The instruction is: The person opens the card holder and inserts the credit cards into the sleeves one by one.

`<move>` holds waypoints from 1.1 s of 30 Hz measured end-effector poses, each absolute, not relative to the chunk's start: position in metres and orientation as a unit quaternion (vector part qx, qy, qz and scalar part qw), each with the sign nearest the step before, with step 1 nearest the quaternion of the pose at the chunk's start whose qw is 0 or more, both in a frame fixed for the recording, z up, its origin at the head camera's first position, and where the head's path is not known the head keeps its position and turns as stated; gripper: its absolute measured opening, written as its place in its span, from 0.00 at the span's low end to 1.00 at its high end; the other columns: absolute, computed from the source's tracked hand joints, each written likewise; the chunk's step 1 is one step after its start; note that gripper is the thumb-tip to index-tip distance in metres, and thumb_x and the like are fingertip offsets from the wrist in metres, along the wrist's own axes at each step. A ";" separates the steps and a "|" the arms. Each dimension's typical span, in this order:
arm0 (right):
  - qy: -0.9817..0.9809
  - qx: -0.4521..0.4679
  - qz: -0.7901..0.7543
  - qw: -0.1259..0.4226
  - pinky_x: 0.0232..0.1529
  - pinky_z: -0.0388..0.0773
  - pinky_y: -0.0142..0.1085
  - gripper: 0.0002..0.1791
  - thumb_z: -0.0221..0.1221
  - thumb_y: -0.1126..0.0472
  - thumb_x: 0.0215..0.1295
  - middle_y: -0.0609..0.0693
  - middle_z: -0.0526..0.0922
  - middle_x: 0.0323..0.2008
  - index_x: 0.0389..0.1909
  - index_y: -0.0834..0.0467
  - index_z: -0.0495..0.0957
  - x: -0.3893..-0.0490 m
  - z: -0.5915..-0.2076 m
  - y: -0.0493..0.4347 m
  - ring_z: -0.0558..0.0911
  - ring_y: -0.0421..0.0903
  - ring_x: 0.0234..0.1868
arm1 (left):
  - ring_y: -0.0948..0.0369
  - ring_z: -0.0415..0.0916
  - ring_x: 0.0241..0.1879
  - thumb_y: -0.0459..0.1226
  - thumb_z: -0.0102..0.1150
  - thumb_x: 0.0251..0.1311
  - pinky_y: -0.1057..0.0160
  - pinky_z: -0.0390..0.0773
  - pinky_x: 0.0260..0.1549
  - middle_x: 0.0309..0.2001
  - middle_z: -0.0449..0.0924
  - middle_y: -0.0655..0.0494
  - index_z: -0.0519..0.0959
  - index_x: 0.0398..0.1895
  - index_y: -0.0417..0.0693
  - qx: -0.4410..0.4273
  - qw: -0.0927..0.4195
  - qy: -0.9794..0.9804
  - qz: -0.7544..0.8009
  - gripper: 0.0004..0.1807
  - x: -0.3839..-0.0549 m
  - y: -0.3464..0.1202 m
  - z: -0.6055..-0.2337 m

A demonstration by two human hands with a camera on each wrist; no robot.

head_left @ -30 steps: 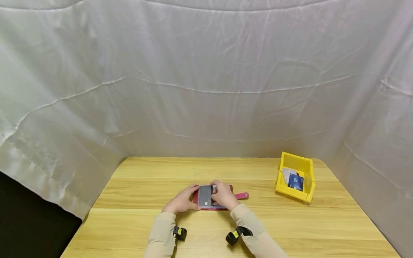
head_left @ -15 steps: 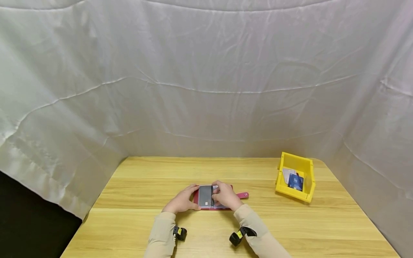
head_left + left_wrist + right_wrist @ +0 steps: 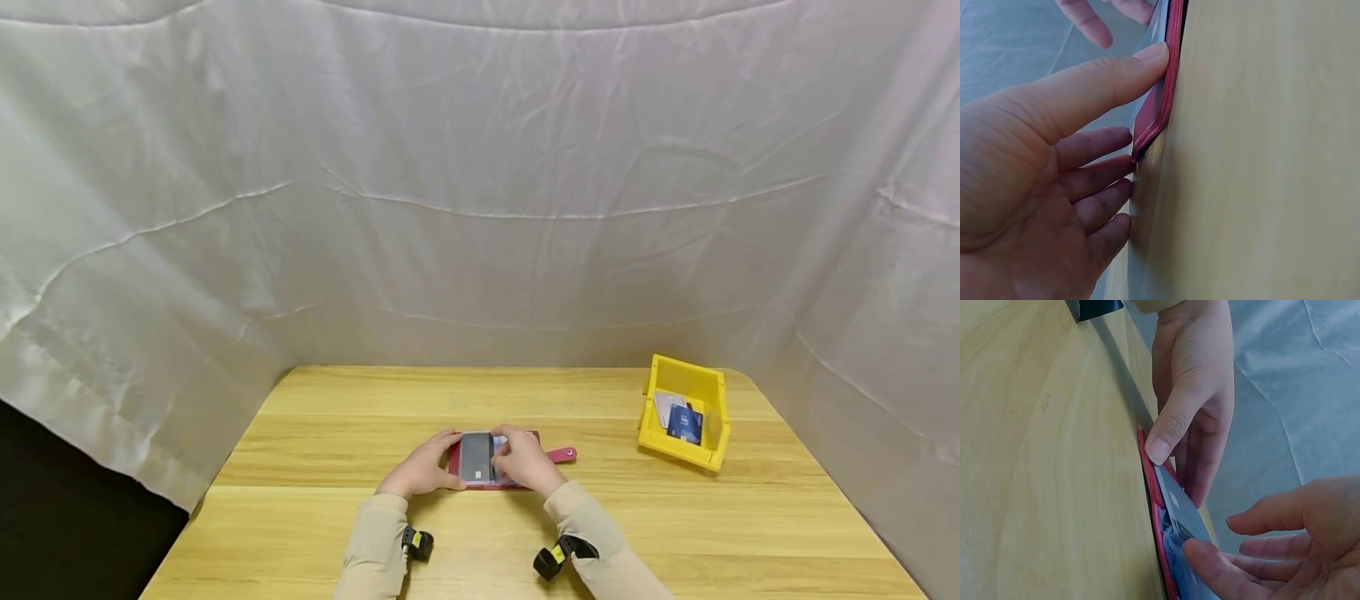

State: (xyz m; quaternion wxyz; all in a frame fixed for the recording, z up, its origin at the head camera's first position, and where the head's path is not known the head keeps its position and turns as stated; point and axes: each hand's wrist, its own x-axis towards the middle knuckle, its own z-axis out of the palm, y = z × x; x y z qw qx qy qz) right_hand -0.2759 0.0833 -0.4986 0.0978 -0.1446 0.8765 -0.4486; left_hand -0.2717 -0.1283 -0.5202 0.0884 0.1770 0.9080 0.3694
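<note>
A red card holder (image 3: 455,459) lies spread on the wooden table, its strap (image 3: 562,455) pointing right. On its left half sits a dark grey card (image 3: 477,450) with a small pale square, in or on a clear sleeve. My left hand (image 3: 420,468) holds the left side, thumb on the near edge and fingers towards the far edge; the left wrist view shows that thumb on the red rim (image 3: 1174,69). My right hand (image 3: 527,462) is at the card's right edge. In the right wrist view, its thumb touches near the card's end, over crumpled clear sleeves (image 3: 1177,553), with the other fingers loosely extended.
A yellow bin (image 3: 678,452) stands at the back right, holding a blue card (image 3: 686,423) and a whitish card (image 3: 664,405). Grey curtain (image 3: 480,250) hangs behind and along both sides of the table (image 3: 360,392). Black wrist cameras sit on both sleeves.
My right wrist has shifted slightly to the right, while its fingers stay by the card's right edge. The left hand and the card holder look unchanged.
</note>
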 end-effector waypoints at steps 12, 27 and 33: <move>0.869 -0.143 -0.460 0.111 0.24 0.85 0.36 0.28 0.57 0.71 0.61 0.58 0.81 0.34 0.64 0.69 0.67 -0.276 -0.498 0.089 0.84 0.49 0.23 | 0.38 0.58 0.70 0.40 0.75 0.44 0.37 0.63 0.67 0.71 0.60 0.35 0.64 0.70 0.36 0.178 0.088 0.908 0.368 0.48 -0.273 -0.128 -0.520; 0.863 -0.123 -0.481 0.095 0.27 0.85 0.36 0.27 0.57 0.71 0.59 0.56 0.80 0.32 0.62 0.70 0.69 -0.280 -0.500 0.118 0.83 0.46 0.25 | 0.37 0.56 0.71 0.39 0.76 0.43 0.36 0.59 0.69 0.72 0.58 0.35 0.64 0.70 0.35 0.173 0.088 0.907 0.375 0.48 -0.270 -0.129 -0.520; 0.858 -0.106 -0.495 0.091 0.29 0.86 0.38 0.27 0.57 0.73 0.58 0.58 0.79 0.33 0.61 0.71 0.69 -0.280 -0.504 0.139 0.82 0.46 0.28 | 0.37 0.56 0.71 0.39 0.76 0.44 0.36 0.59 0.69 0.72 0.58 0.35 0.63 0.70 0.36 0.175 0.088 0.906 0.374 0.48 -0.270 -0.128 -0.519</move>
